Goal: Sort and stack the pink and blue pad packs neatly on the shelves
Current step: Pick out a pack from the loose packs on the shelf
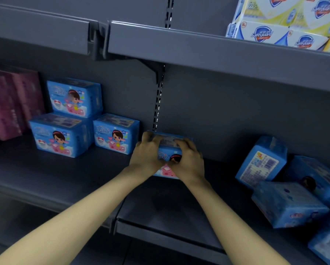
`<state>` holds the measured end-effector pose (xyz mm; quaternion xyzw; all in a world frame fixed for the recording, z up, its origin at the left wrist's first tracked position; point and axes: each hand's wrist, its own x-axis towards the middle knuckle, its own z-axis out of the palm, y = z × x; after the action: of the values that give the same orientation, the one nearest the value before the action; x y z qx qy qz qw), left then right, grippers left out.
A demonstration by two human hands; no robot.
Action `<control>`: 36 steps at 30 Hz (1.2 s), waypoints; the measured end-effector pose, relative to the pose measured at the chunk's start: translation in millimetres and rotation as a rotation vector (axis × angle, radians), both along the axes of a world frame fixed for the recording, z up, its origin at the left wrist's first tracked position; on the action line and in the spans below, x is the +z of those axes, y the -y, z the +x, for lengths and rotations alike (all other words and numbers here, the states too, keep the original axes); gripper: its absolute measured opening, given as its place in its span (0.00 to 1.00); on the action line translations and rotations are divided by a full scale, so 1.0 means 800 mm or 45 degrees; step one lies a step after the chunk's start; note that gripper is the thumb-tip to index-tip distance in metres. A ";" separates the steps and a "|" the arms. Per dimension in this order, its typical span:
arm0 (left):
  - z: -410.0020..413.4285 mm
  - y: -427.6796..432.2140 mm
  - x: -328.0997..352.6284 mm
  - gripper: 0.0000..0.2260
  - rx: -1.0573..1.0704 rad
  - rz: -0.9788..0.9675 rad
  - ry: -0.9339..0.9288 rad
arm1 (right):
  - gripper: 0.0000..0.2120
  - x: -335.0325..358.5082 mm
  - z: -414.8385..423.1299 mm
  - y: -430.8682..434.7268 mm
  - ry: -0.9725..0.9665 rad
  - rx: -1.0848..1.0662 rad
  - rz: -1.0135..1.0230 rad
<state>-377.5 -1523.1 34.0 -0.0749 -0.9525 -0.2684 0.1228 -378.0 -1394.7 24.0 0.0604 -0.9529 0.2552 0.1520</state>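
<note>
Grey metal shelving across the whole view: middle shelf [68, 178] running left to right, upper shelf [198, 48] overhanging it.

Upper shelf, far right: white soap boxes [265, 33] in blue and yellow print, stacked.

Middle shelf, far left: block of pink pad packs [9, 104], stacked close to the back panel [236, 115].

Just right of these: three blue pad packs [60, 136], squared up. Two side by side on the shelf with fronts facing near, the third on top of the left one.

Right end of the middle shelf: loose heap of blue packs [288, 203], tilted and leaning on each other. At its far left, an end-up pack [261, 161] with the barcode side showing.

Between the tidy group and the heap, below the slotted upright [157, 108]: single blue pack [169, 150], front facing near, just right of the squared-up group. Not possible to tell whether resting on the shelf or held just above it.

Left hand [147, 152]: fingers curled over the pack's top left corner, gripping. Right hand [189, 159]: fingers curled over the top right end, gripping likewise.
</note>
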 end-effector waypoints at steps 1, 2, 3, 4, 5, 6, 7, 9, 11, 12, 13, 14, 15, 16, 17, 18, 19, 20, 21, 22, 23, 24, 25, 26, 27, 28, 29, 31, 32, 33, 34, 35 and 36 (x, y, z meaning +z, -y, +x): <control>0.000 0.004 0.001 0.32 -0.004 -0.009 -0.005 | 0.30 0.001 0.000 0.004 -0.004 -0.002 -0.007; 0.000 0.008 0.003 0.31 -0.009 -0.017 -0.010 | 0.30 0.003 0.001 0.008 -0.005 -0.003 -0.010; 0.000 0.012 0.005 0.31 -0.019 -0.021 -0.014 | 0.30 0.004 0.002 0.012 -0.003 -0.004 -0.014; 0.001 0.017 0.007 0.31 -0.033 -0.026 -0.017 | 0.30 0.006 0.003 0.016 0.002 -0.009 -0.018; 0.001 0.022 0.008 0.31 -0.050 -0.037 -0.019 | 0.30 0.009 0.004 0.020 0.007 -0.016 -0.022; 0.001 0.027 0.010 0.31 -0.070 -0.054 -0.018 | 0.30 0.011 0.005 0.023 0.017 -0.026 -0.024; 0.002 0.033 0.011 0.31 -0.093 -0.074 -0.017 | 0.30 0.015 0.006 0.027 0.029 -0.037 -0.025; 0.002 0.045 0.015 0.31 -0.141 -0.111 -0.023 | 0.31 0.022 0.010 0.034 0.042 -0.058 -0.025; 0.003 0.057 0.018 0.31 -0.173 -0.141 -0.024 | 0.31 0.026 0.014 0.044 0.046 -0.082 -0.024; 0.004 0.063 0.020 0.31 -0.186 -0.147 -0.020 | 0.30 0.027 0.017 0.050 0.047 -0.096 -0.025; 0.004 0.069 0.021 0.31 -0.200 -0.147 -0.013 | 0.30 0.028 0.019 0.056 0.046 -0.107 -0.027; 0.005 0.075 0.022 0.30 -0.216 -0.141 -0.004 | 0.30 0.028 0.022 0.062 0.045 -0.117 -0.026; 0.006 0.081 0.022 0.30 -0.234 -0.135 0.005 | 0.30 0.028 0.024 0.068 0.044 -0.127 -0.022; 0.007 0.087 0.022 0.30 -0.252 -0.130 0.014 | 0.29 0.027 0.027 0.074 0.046 -0.137 -0.018; 0.008 0.093 0.022 0.30 -0.271 -0.125 0.023 | 0.30 0.027 0.030 0.079 0.052 -0.146 -0.016; 0.009 0.098 0.022 0.30 -0.288 -0.118 0.031 | 0.30 0.026 0.032 0.084 0.057 -0.154 -0.015; 0.010 0.104 0.023 0.30 -0.304 -0.111 0.034 | 0.30 0.026 0.035 0.088 0.061 -0.162 -0.012; 0.011 0.108 0.024 0.29 -0.320 -0.108 0.032 | 0.30 0.027 0.038 0.092 0.061 -0.172 -0.004; 0.012 0.113 0.025 0.29 -0.335 -0.105 0.025 | 0.31 0.027 0.040 0.096 0.060 -0.185 0.002; 0.012 0.117 0.026 0.29 -0.350 -0.103 0.016 | 0.31 0.028 0.042 0.100 0.058 -0.201 0.007; 0.013 0.122 0.028 0.29 -0.361 -0.099 0.007 | 0.30 0.030 0.044 0.104 0.054 -0.217 0.010; 0.013 0.126 0.029 0.28 -0.367 -0.092 -0.002 | 0.30 0.031 0.045 0.107 0.049 -0.232 0.014; 0.014 0.131 0.030 0.28 -0.371 -0.083 -0.011 | 0.30 0.033 0.046 0.111 0.041 -0.245 0.017; 0.014 0.136 0.032 0.28 -0.377 -0.072 -0.022 | 0.30 0.035 0.047 0.116 0.031 -0.255 0.019; 0.014 0.141 0.033 0.27 -0.384 -0.062 -0.035 | 0.30 0.037 0.047 0.120 0.017 -0.263 0.019; 0.014 0.147 0.035 0.27 -0.392 -0.054 -0.047 | 0.30 0.039 0.047 0.125 0.002 -0.269 0.018; 0.013 0.152 0.037 0.27 -0.400 -0.045 -0.061 | 0.30 0.040 0.046 0.130 -0.014 -0.276 0.013; 0.011 0.163 0.040 0.26 -0.408 -0.028 -0.088 | 0.29 0.041 0.044 0.141 -0.049 -0.294 -0.005; 0.010 0.169 0.042 0.26 -0.411 -0.023 -0.106 | 0.29 0.041 0.042 0.146 -0.068 -0.306 -0.013; 0.009 0.174 0.044 0.26 -0.413 -0.022 -0.125 | 0.29 0.041 0.041 0.152 -0.089 -0.318 -0.019; 0.008 0.179 0.046 0.26 -0.418 -0.022 -0.142 | 0.29 0.041 0.040 0.157 -0.110 -0.330 -0.026; 0.006 0.184 0.048 0.26 -0.424 -0.021 -0.159 | 0.29 0.042 0.038 0.162 -0.132 -0.340 -0.031; 0.005 0.188 0.051 0.26 -0.427 -0.016 -0.173 | 0.28 0.043 0.037 0.166 -0.155 -0.350 -0.031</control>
<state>-373.7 -1673.8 74.6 -0.2514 -0.9179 -0.2733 0.1400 -348.7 -1527.7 58.1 -0.0570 -0.9381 0.2396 0.2436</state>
